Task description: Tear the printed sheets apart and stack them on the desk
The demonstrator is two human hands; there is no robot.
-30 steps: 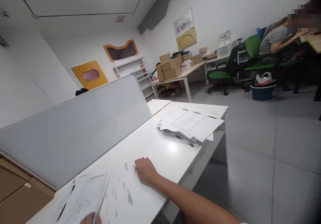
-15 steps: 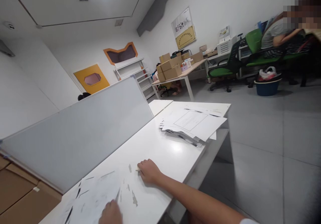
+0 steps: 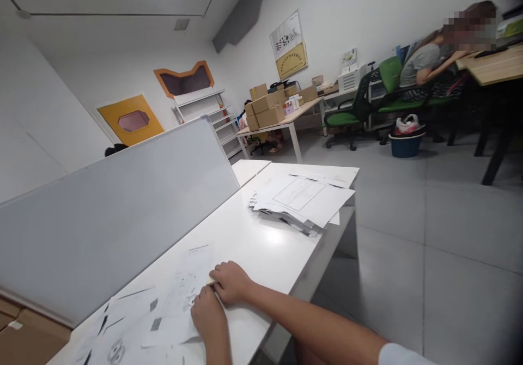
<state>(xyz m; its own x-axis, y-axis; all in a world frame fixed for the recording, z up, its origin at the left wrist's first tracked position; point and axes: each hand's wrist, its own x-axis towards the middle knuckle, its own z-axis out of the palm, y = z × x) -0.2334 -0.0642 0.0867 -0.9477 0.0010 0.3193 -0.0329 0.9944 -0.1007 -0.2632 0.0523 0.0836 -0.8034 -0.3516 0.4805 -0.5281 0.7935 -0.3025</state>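
Observation:
A printed sheet of paper (image 3: 174, 299) lies on the white desk, partly over other loose sheets (image 3: 131, 327) at the lower left. My left hand (image 3: 206, 313) is closed at the right edge of that sheet, fingertips curled over it. Touching it on the far side, my right hand (image 3: 231, 281) is closed with a small pale piece (image 3: 210, 281) poking out from the fingers; its kind is hard to make out. Both palms are hidden from view.
A thick stack of papers (image 3: 302, 196) sits near the desk's right end. A grey-white divider panel (image 3: 122, 212) runs along the back edge. Cardboard boxes (image 3: 32, 332) stand at lower left. Farther off, a person (image 3: 420, 65) sits by green chairs and a blue tub (image 3: 406, 144).
My left hand has moved up and right to meet my right hand. The printed sheet has come rightward off the loose sheets with it. The camera view has turned slightly right.

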